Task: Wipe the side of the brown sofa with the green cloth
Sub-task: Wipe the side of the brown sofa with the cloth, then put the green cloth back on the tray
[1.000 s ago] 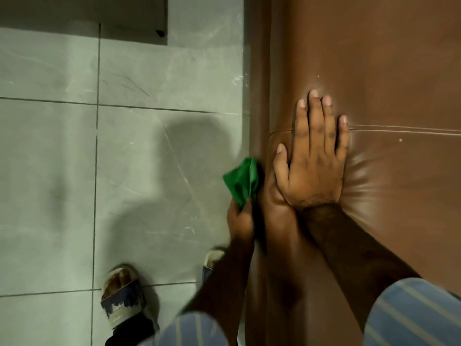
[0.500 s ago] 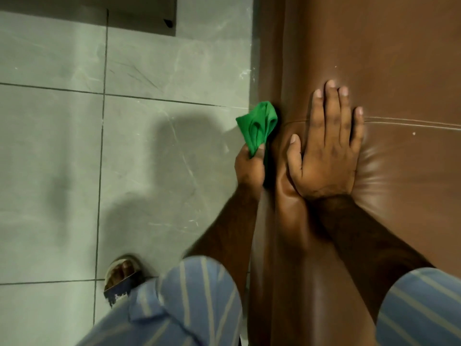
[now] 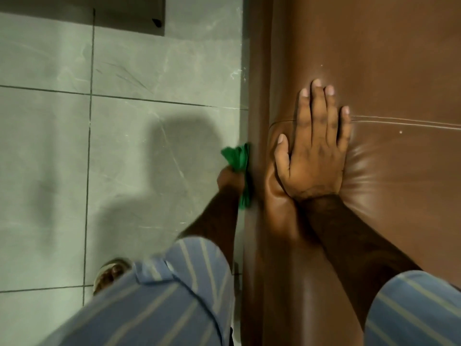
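The brown sofa fills the right half of the view, its side panel dropping to the floor. My left hand grips the bunched green cloth and holds it against that side panel, low down near the floor. A strip of the cloth hangs below the hand along the sofa. My right hand lies flat, fingers spread, on the sofa's top surface across a stitched seam, denting the leather.
Grey floor tiles with dark grout lines spread to the left. My sandalled foot stands at the lower left, partly behind my blue striped sleeve. A dark furniture base with a corner leg sits at the top.
My left hand has carried the green cloth down the sofa's side from up near the seam to a lower spot. My right hand has stayed pressed on the sofa top.
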Tool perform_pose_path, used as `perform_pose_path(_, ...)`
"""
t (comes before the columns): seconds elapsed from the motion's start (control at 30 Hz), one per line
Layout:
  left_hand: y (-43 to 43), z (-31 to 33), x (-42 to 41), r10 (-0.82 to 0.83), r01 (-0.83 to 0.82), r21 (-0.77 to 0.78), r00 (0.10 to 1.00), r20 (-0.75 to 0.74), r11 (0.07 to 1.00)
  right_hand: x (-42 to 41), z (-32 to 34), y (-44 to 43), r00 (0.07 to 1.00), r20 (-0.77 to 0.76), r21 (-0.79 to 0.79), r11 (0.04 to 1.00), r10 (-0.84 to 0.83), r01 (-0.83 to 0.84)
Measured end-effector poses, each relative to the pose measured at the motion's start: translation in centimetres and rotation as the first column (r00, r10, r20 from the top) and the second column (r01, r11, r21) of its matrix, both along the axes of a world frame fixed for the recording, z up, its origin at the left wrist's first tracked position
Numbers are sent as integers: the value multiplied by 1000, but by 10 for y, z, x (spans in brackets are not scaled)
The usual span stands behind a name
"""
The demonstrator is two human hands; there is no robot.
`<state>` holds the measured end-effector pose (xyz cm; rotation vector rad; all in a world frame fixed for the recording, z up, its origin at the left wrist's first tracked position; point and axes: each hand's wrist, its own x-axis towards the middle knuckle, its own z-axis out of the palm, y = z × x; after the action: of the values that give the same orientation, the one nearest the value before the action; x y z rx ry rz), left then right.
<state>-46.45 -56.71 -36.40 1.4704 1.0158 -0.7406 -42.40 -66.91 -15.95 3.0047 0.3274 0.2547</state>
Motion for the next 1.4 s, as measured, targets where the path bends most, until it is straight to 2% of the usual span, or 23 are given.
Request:
perform_pose_path(0.07,7,4,43,109,-109,-7,980,167,994,1,0,2,1000,4,3,1000,0,0)
perform_pose_path(0.13,0,21,53,217,-203,-78,937,274,976,2,2,0,1000,-8,0,1000,3,-3)
perform_pose_path(0.23,-18,50,-1,378,-334,-210,896,232,919,1,1,0,999,-37,-14,1000,1,-1)
perform_pose_path(0.3,-25,72,-62,346,-320,-163,923,167,933,1,3,0,999,-45,-12,1000,-2,2)
perform_pose_path(0.37,-20,94,-112,227,-217,-113,971,80,970,1,5,0,998,-59,-5,1000,-9,9)
perform_pose_path(0.43,-9,104,-136,91,-87,-119,995,29,989,2,9,3,997,-80,1,1000,-14,14)
perform_pose_path(0.5,14,109,-128,5,-4,-41,999,32,999,0,14,7,994,-105,19,999,-42,45)
perform_pose_path(0.6,75,141,-76,-59,42,121,988,142,992,1,27,19,979,-171,20,993,-108,113)
perform_pose_path(0.7,155,197,-12,-131,65,247,957,260,967,11,57,44,913,-365,135,960,-181,245)
perform_pose_path(0.77,207,242,26,-138,45,290,940,311,956,24,83,66,875,-453,200,937,-172,287)
perform_pose_path(0.9,302,333,92,-248,66,428,889,384,901,72,155,136,901,-433,326,934,11,145)
perform_pose_path(1.03,379,396,153,-408,114,620,840,356,776,137,216,214,911,-382,413,910,153,20)
perform_pose_path(1.2,443,429,243,-521,92,764,782,342,639,228,233,281,887,-356,436,892,294,-121)
perform_pose_path(1.4,498,396,362,-688,195,859,691,222,473,359,174,336,829,-447,381,910,336,-163)
